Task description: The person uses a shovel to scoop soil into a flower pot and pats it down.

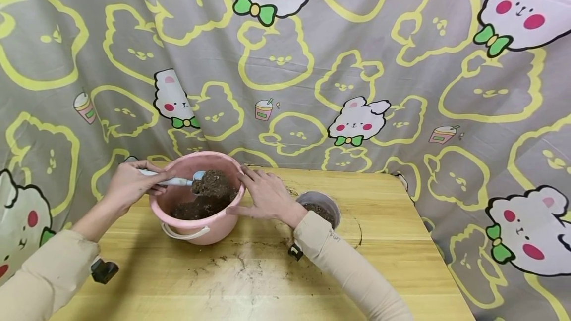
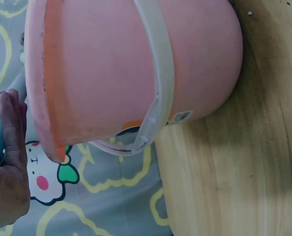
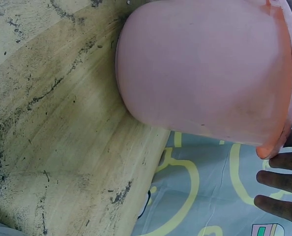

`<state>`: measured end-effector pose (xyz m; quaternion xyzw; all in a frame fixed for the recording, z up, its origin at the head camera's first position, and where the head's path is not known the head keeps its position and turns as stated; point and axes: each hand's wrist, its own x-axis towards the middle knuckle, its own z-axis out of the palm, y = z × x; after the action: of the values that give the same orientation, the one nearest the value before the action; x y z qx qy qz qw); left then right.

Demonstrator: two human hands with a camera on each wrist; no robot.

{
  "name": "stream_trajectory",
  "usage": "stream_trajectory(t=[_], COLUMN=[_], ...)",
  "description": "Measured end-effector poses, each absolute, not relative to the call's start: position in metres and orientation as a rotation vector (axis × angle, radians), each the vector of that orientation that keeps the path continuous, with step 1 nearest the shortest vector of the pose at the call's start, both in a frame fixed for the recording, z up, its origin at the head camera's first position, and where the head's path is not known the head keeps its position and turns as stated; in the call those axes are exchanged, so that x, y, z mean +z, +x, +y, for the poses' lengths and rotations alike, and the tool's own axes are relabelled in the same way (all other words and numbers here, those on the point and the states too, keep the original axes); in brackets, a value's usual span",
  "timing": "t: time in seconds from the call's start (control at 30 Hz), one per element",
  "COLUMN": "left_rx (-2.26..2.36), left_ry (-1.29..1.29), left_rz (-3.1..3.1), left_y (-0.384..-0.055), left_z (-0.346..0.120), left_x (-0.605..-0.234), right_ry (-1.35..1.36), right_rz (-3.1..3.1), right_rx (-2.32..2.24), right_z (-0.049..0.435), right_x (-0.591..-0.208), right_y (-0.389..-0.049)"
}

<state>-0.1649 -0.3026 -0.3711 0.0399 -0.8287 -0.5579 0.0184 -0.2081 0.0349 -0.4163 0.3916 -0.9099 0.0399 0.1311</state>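
Note:
My left hand (image 1: 133,182) holds the pale handle of a small trowel (image 1: 180,182). The trowel's blade is inside the pink bucket (image 1: 223,229), heaped with dark soil (image 1: 216,182). More soil lies in the bottom of the bucket. Against the right side of the bucket's rim rests my right hand (image 1: 267,194), its thumb near the front and its fingers toward the back. The right wrist view shows those fingers (image 3: 278,181) spread and fairly straight by the rim. In the left wrist view the bucket wall hides most of the trowel.
Just right of my right wrist stands a grey pot (image 1: 334,207) with soil in it, partly covered by the forearm. Soil crumbs (image 1: 245,261) are scattered over the wooden table (image 1: 383,271). The bucket's white handle (image 1: 185,233) hangs down in front. A patterned curtain (image 1: 294,63) backs the table.

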Motion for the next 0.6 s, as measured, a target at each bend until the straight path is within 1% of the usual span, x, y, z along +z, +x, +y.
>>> stream_trajectory(t=[0.3, 0.6], left_rx=[-1.759, -1.774], left_ry=[0.143, 0.140], left_rz=[-2.550, -2.544], left_y=[-0.160, -0.157], left_z=[-0.299, -0.294], left_x=[-0.363, -0.355], right_ry=[1.139, 1.100], right_rz=[-2.654, -2.669], right_rx=[0.138, 0.136], right_z=[0.041, 0.065], right_x=[-0.416, -0.415], right_y=[-0.206, -0.200])
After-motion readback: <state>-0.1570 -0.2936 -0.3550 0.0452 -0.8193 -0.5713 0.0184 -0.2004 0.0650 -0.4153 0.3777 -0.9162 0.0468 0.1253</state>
